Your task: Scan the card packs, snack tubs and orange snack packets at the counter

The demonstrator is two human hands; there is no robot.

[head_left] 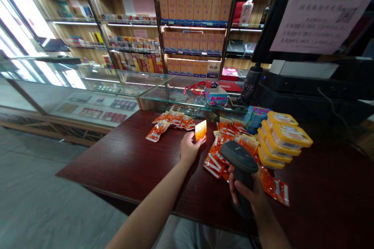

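Orange snack packet (201,130) stands upright in our left hand (189,148), pinched between thumb and fingers above the dark wooden counter (125,163), its pale back face turned toward us. Left of that hand, a small heap of similar orange packets (171,122) lies flat on the wood, well apart from the larger spread to the right.

We judge that we are at the scanning step: one packet is lifted clear and presented, while our right hand (251,194) is wrapped firmly around the grip of the dark barcode scanner (239,159), whose head points forward and slightly left toward the held packet. The next move, as we read it, calls for lining up the scanner's window with the code on the packet's face; we cannot tell from here where that code sits, so the packet may need turning.

Between the two hands and beyond the scanner lies the big scatter of orange packets (230,140), some overlapping. Further right a stack of yellow-lidded tubs (282,138) stands near the scanner, with a pile of blue packs (254,118) just behind it. A loose packet (276,188) lies beside our right wrist. The crowded scatter could easily put a stray code in the scanner's line.
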